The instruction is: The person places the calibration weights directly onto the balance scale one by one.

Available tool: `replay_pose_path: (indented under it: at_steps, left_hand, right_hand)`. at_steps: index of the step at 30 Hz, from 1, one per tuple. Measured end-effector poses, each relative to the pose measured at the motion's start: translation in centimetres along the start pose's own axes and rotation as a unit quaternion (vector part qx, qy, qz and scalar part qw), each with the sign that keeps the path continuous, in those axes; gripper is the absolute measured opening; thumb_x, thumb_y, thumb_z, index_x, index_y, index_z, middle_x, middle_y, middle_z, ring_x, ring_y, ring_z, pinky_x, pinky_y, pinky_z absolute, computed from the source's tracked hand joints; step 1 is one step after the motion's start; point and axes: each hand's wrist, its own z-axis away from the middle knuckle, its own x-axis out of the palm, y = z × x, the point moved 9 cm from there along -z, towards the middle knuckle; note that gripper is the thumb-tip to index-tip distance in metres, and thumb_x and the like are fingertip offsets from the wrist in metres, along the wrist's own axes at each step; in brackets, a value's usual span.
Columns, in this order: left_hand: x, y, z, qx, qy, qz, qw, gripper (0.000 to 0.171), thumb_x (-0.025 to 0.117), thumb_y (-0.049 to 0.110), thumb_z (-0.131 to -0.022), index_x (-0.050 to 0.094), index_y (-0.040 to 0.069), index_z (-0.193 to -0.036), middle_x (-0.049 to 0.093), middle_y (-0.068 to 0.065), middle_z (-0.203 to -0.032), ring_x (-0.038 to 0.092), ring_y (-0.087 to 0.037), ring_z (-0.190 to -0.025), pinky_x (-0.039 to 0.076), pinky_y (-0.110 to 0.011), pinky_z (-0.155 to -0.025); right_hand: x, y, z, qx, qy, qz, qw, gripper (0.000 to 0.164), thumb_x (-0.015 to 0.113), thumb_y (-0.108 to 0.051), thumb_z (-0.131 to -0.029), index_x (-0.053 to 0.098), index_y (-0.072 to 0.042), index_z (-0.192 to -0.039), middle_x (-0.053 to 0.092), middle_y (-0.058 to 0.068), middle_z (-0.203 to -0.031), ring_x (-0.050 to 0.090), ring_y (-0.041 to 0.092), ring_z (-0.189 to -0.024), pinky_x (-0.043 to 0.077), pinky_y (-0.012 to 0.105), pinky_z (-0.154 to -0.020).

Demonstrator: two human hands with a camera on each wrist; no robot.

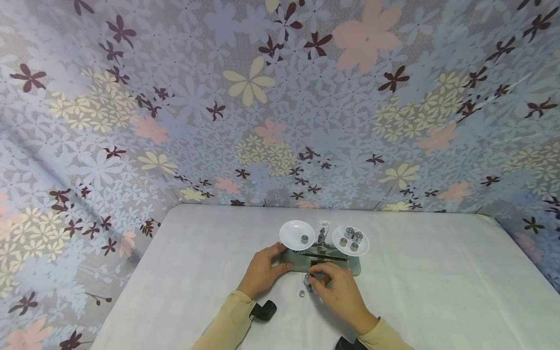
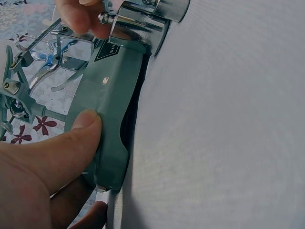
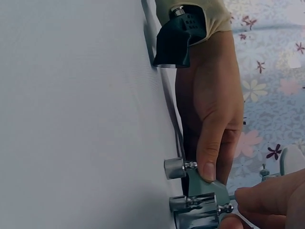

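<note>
A small balance scale has a green base (image 1: pixel 297 261) and two white pans. My left hand (image 1: pixel 261 270) holds the base's left end, its thumb (image 2: pixel 86 119) on top and other fingers low at the end. One metal weight (image 1: pixel 304 238) sits in the left pan (image 1: pixel 288 231); several weights (image 1: pixel 349 232) stand in the right pan (image 1: pixel 338 241). My right hand (image 1: pixel 339 291) is at a large knobbed weight (image 3: pixel 202 210) before the base, with thumb and forefinger apart about its knob (image 3: pixel 226 208). Two smaller weights stand near it, one a small weight (image 1: pixel 302 293) to the left.
A white cloth covers the table (image 1: pixel 197 272). Flowered fabric (image 1: pixel 271 121) rises behind the table and at both sides. A black device (image 1: pixel 264 311) is worn at my left wrist, another black device (image 1: pixel 350 344) at my right.
</note>
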Motion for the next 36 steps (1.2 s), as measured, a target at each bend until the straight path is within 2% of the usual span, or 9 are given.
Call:
replay_pose_path:
  at_steps: [15,29,36]
  left_hand:
    - [0.0,0.0,0.1,-0.015,-0.002,0.002,0.9999,0.052,0.069,0.034,-0.082,0.056,0.013,-0.128,0.053,-0.006,-0.132,0.047,-0.024,-0.123,0.037,-0.042,-0.105]
    - [0.0,0.1,0.0,-0.008,-0.003,0.004,1.0000,0.052,0.069,0.032,-0.082,0.056,0.013,-0.129,0.054,-0.006,-0.132,0.048,-0.025,-0.123,0.037,-0.042,-0.104]
    - [0.0,0.2,0.0,-0.002,-0.002,0.011,0.9999,0.051,0.069,0.032,-0.082,0.056,0.013,-0.128,0.054,-0.003,-0.131,0.049,-0.023,-0.122,0.038,-0.041,-0.104]
  right_hand:
    - [0.3,0.6,0.0,0.000,0.010,0.012,1.000,0.017,0.077,-0.013,-0.074,0.070,-0.024,-0.085,0.061,-0.014,-0.080,0.051,0.000,-0.059,0.043,0.019,-0.051]
    - [0.5,1.1,0.0,-0.007,0.022,0.004,1.000,0.018,0.077,-0.013,-0.073,0.069,-0.027,-0.080,0.061,-0.017,-0.080,0.051,0.000,-0.059,0.044,0.018,-0.052]
    - [0.5,1.0,0.0,-0.005,0.012,0.009,1.000,0.016,0.076,-0.015,-0.075,0.069,-0.028,-0.080,0.061,-0.017,-0.081,0.051,0.000,-0.062,0.045,0.019,-0.055]
